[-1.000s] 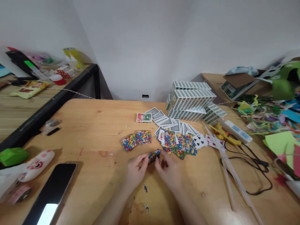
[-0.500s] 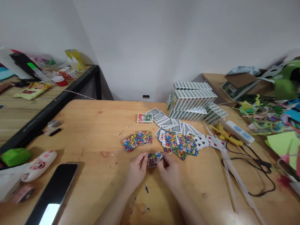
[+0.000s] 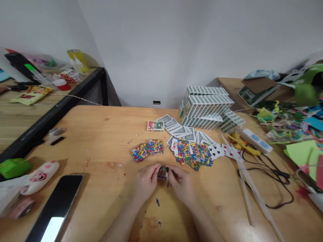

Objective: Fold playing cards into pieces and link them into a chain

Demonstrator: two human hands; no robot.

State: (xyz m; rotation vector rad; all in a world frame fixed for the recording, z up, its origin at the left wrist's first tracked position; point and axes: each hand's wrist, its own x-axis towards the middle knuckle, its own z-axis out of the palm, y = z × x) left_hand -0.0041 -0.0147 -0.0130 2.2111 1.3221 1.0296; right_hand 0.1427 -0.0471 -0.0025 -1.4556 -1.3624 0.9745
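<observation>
My left hand (image 3: pixel 147 178) and my right hand (image 3: pixel 179 179) are both closed, pinching opposite ends of a small colourful printed piece (image 3: pixel 163 174), card-like and curved. The fingertips cover much of it, and its exact kind is hard to make out. Just beyond the hands lie two colourful patterned pieces (image 3: pixel 154 147), partly overlapping. To their right is a spread of similar multicoloured pieces (image 3: pixel 194 154) with playing cards (image 3: pixel 215 151) face up at its edges. Behind these, several grey-backed playing cards (image 3: pixel 179 130) fan out beside a red-and-green card box (image 3: pixel 155 126).
Striped card cartons (image 3: pixel 209 105) are stacked at the back. On the right are a power strip (image 3: pixel 257 140), a yellow glue gun (image 3: pixel 243 143), black cable (image 3: pixel 280 183) and clear sticks (image 3: pixel 254 191). A phone (image 3: pixel 57 205) and a white decorated object (image 3: pixel 42 176) lie left.
The held piece is more curved and less of its printed face shows. My right hand has shifted slightly left, closer to my left hand. The view has moved a little.
</observation>
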